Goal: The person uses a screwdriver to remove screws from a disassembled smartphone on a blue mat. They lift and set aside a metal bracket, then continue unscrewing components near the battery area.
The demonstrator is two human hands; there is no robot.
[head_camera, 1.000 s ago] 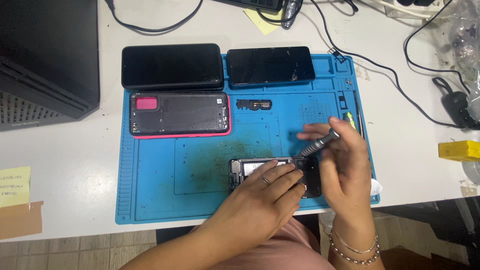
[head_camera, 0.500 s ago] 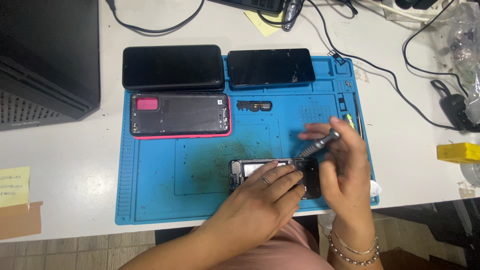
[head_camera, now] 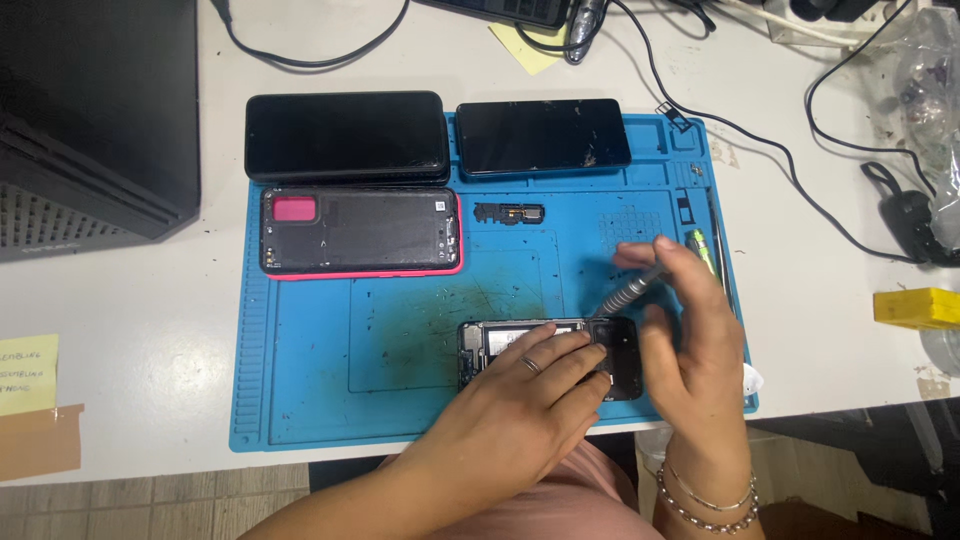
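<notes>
My left hand (head_camera: 530, 400) lies flat on an opened black phone (head_camera: 500, 340) at the front of the blue work mat (head_camera: 400, 340), pressing it down. My right hand (head_camera: 695, 340) holds a silver screwdriver (head_camera: 625, 292) tilted down, with its tip at the phone's upper right part. A pink-rimmed phone back shell (head_camera: 360, 232) lies face up on the mat's left. Two black phones (head_camera: 345, 135) (head_camera: 543, 135) lie screen up along the mat's far edge. A small black part (head_camera: 508, 212) sits mid-mat.
A green-handled tool (head_camera: 706, 250) and tweezers lie in the mat's right tray. A black computer case (head_camera: 95, 110) stands at the left. Cables (head_camera: 760, 130) run across the white table at the back. A yellow block (head_camera: 915, 307) sits at the right, sticky notes (head_camera: 27, 365) at the left.
My right hand and the screwdriver have shifted slightly, as if turning; my left hand stays on the phone.
</notes>
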